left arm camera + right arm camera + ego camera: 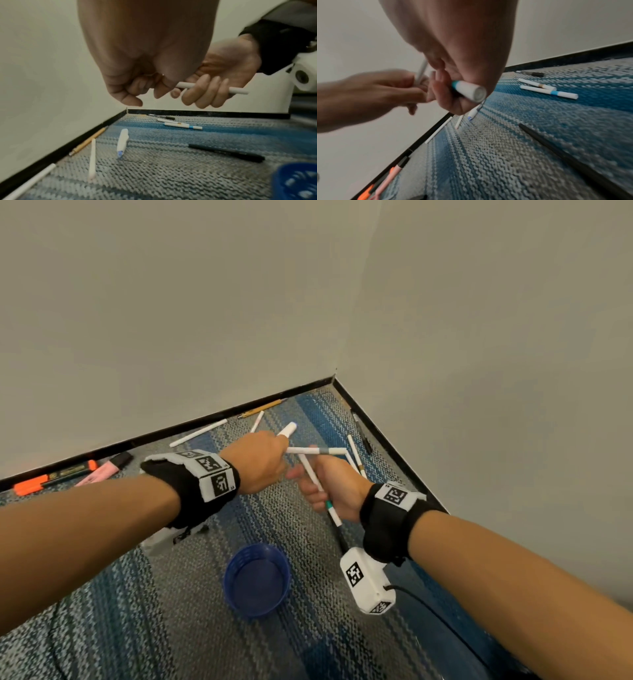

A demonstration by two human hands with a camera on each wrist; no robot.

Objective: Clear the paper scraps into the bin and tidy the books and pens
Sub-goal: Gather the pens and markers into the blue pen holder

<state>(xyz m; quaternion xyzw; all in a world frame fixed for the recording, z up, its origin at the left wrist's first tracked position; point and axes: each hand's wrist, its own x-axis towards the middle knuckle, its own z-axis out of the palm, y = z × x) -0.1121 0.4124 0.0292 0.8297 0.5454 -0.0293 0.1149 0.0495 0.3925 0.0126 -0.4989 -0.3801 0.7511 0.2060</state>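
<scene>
Above the blue cup (257, 578): right hand (334, 491) fingers curled round a teal-banded white pen (317, 482). Left hand (257, 462) pinches a second white pen (317, 450), probably thumb and forefinger. Loose pens (182, 125) beyond cup, on carpet.

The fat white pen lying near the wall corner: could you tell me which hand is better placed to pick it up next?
Left. The left hand sits just beside the fat white pen, while the right hand already grips pens.

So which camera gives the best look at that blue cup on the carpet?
The head view: the whole blue cup shows, open side up, below both hands. The left wrist view catches only a blurred part of it at the corner. The right wrist view misses it.
</scene>
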